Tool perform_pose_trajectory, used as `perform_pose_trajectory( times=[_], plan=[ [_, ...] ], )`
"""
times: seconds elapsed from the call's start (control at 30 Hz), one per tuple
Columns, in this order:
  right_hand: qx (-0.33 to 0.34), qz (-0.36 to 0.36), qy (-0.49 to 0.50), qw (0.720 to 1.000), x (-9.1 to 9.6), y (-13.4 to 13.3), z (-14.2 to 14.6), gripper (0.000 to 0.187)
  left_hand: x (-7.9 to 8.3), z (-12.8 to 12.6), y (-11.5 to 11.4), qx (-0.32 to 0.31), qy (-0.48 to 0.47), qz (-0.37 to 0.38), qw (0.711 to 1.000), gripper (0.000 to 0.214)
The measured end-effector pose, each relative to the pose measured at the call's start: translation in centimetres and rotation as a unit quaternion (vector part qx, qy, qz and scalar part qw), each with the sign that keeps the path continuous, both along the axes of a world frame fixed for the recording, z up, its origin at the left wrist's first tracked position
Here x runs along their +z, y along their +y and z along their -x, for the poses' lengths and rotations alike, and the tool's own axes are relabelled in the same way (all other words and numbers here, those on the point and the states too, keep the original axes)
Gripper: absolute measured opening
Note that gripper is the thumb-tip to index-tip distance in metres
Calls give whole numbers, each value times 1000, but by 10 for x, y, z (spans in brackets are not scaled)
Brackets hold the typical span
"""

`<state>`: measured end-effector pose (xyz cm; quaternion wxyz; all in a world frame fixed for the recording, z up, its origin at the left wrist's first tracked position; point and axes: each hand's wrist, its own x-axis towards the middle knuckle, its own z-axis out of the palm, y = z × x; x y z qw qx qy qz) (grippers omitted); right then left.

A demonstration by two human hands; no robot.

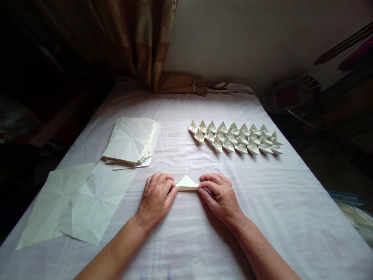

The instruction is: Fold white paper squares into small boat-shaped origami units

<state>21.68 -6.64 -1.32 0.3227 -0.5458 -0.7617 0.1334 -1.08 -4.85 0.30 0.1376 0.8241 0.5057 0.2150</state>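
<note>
The left hand point(159, 194) is closed on one end of a folded paper piece point(187, 182), pinching it between thumb and fingers. The right hand point(220, 194) is closed in the same way on the opposite end. The paper piece lies between the two hands, low over the pale cloth point(180, 241) and near the middle of the view; whether it touches the cloth cannot be told. Its centre rises to a triangular peak above a narrow, straight lower band (both tips are hidden by the fingers).

Beyond the left hand, to its left, sits a stack of creased paper point(129, 140), its edges uneven. Nearer the person, loose creased sheets point(55, 204) lie flat and overlap one another, well apart from the hands.

Beyond the right hand, to its right, stand small folded paper shapes point(233, 142), boat-like with pointed peaks, set close together in slanting rows. At the far end of the cloth hangs a patterned curtain point(142, 42) in brown and gold, beside a plain wall point(233, 42). Items in the dark right-hand margin are too dim to identify.
</note>
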Motion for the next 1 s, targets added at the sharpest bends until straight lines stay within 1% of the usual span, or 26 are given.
perform_pose_trajectory(
  times=[0.23, 0.3, 0.57, 0.7, 0.9, 1.0],
  plan=[
    [24, -30, -8, 999, 0, -4, -3, 9, -1, 2, -2, -13, 5, -14, 1000, 10],
    [24, -33, -17, 999, -1, -5, -3, 6, -1, 3, -2, -15, 6, -15, 1000, 9],
    [-7, -15, -32, 999, -1, -5, -2, 9, -2, 3, 0, -15, 0, -7, 1000, 12],
    [-37, 0, -31, 999, 2, -4, 3, 13, -2, 1, 1, -7, 14, -2, 1000, 16],
    [-53, 6, -25, 998, 3, -5, 8, 13, 0, -4, 1, 7, 36, -8, 999, 17],
    [-72, 18, -24, 997, 3, -4, 12, 15, 1, -7, 2, 13, 50, -14, 999, 17]
  ],
)
